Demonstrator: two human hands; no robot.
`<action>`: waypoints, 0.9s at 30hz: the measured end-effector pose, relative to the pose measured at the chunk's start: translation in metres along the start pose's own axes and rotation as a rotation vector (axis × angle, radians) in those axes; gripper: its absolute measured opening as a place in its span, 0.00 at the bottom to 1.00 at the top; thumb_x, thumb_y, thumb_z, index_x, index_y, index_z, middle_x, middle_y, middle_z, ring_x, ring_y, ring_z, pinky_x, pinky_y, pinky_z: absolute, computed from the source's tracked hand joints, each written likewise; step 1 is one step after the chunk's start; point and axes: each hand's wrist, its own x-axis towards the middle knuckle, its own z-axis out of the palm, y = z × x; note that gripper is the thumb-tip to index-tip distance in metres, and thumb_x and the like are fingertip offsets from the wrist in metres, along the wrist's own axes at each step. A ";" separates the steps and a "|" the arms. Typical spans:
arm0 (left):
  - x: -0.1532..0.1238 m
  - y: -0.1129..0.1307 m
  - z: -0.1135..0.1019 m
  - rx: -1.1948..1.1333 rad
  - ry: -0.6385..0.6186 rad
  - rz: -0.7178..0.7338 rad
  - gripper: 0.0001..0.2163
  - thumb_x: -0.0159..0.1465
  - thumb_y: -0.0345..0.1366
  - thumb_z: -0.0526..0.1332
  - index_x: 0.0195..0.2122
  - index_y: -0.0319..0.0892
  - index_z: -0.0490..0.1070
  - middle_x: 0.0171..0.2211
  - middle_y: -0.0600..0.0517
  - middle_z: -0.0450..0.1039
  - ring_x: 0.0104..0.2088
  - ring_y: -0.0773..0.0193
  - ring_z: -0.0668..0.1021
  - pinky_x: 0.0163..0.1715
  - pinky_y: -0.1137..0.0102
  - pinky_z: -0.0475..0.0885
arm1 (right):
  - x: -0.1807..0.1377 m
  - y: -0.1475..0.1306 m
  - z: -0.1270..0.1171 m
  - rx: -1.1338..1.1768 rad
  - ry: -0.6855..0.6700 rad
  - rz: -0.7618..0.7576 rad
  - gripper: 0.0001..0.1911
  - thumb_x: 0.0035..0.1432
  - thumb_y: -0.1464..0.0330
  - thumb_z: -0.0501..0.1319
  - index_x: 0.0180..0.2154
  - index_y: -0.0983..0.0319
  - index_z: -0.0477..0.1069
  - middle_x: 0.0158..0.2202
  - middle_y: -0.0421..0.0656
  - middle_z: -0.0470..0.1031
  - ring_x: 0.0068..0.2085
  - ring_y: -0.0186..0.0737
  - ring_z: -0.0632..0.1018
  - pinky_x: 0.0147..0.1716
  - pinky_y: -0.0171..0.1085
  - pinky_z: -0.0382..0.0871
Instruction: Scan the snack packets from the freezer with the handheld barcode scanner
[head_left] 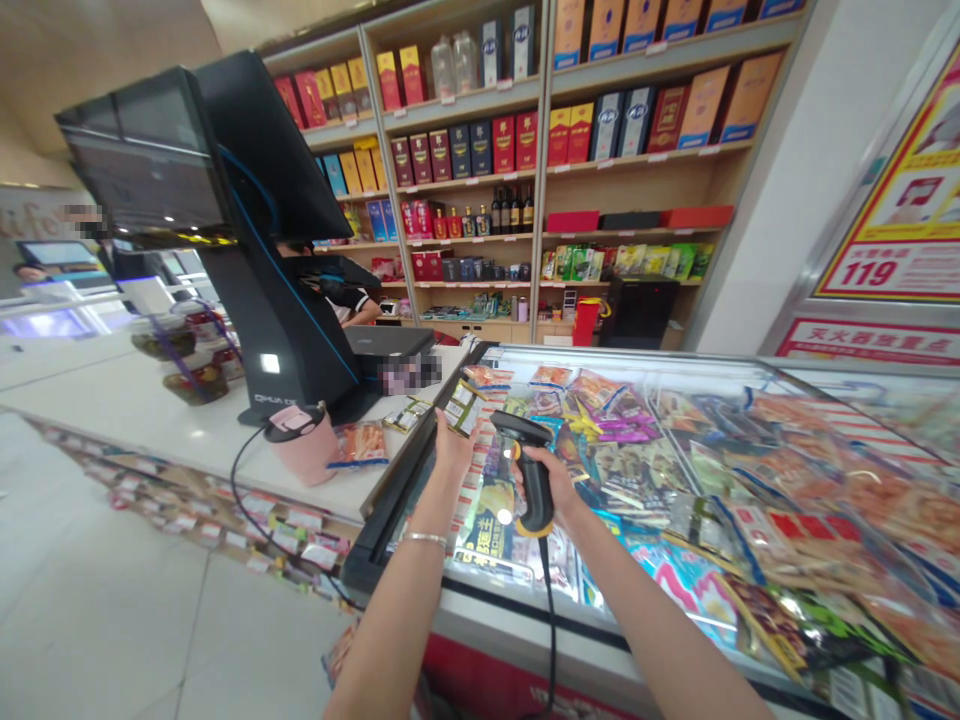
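Note:
My right hand point(546, 482) is wrapped round the handle of a black barcode scanner point(535, 490) with yellow trim, its head turned left. A cable hangs from the handle's base. In my left hand point(454, 448) is a small snack packet point(463, 406) with a white and olive-green label, held up in front of the scanner. Both hands are over the glass top of a display freezer point(386, 545). Beside my left hand, on the white counter point(225, 440), lie a similar packet point(407, 414) and a bag of orange-red snacks point(360, 444).
A black point-of-sale terminal point(281, 300) stands on the counter, with a pink cup point(304, 450) and lidded jars point(196, 378) near it. Many packaged snacks point(825, 550) cover the freezer top at right. Behind, a person point(351, 303) is partly hidden before shelves of boxed bottles point(469, 148).

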 end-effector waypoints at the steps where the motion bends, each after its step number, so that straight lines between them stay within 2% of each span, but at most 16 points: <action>1: 0.000 0.000 0.000 -0.006 0.005 -0.001 0.19 0.67 0.49 0.50 0.44 0.41 0.72 0.52 0.44 0.71 0.51 0.57 0.75 0.44 0.60 0.75 | 0.000 0.000 0.000 -0.005 -0.007 0.000 0.19 0.40 0.54 0.64 0.20 0.64 0.67 0.17 0.39 0.65 0.16 0.32 0.65 0.12 0.31 0.57; 9: 0.003 0.001 -0.001 -0.045 0.021 -0.001 0.19 0.66 0.49 0.50 0.46 0.42 0.72 0.52 0.45 0.71 0.53 0.56 0.73 0.48 0.59 0.72 | 0.004 0.004 -0.003 0.001 -0.010 -0.038 0.18 0.42 0.54 0.63 0.25 0.63 0.68 0.17 0.38 0.65 0.16 0.32 0.66 0.13 0.31 0.58; 20: 0.004 0.000 -0.002 -0.063 -0.008 0.017 0.20 0.66 0.50 0.50 0.50 0.44 0.71 0.53 0.45 0.71 0.55 0.55 0.72 0.49 0.57 0.71 | 0.001 0.002 -0.001 0.023 -0.003 -0.028 0.17 0.40 0.55 0.63 0.25 0.63 0.68 0.17 0.38 0.66 0.15 0.32 0.66 0.11 0.31 0.58; 24: 0.003 0.000 -0.002 -0.055 -0.020 0.017 0.21 0.66 0.50 0.49 0.50 0.45 0.71 0.53 0.45 0.71 0.54 0.56 0.72 0.51 0.58 0.70 | 0.001 -0.008 0.002 0.027 0.011 -0.039 0.18 0.39 0.54 0.64 0.25 0.62 0.66 0.17 0.37 0.64 0.15 0.32 0.65 0.11 0.30 0.59; 27: -0.002 0.002 0.002 -0.052 -0.043 0.037 0.20 0.66 0.49 0.49 0.50 0.44 0.71 0.51 0.45 0.73 0.53 0.58 0.73 0.51 0.59 0.70 | -0.008 -0.027 0.002 0.057 0.040 -0.128 0.18 0.38 0.55 0.65 0.27 0.61 0.66 0.17 0.36 0.63 0.15 0.32 0.64 0.11 0.30 0.58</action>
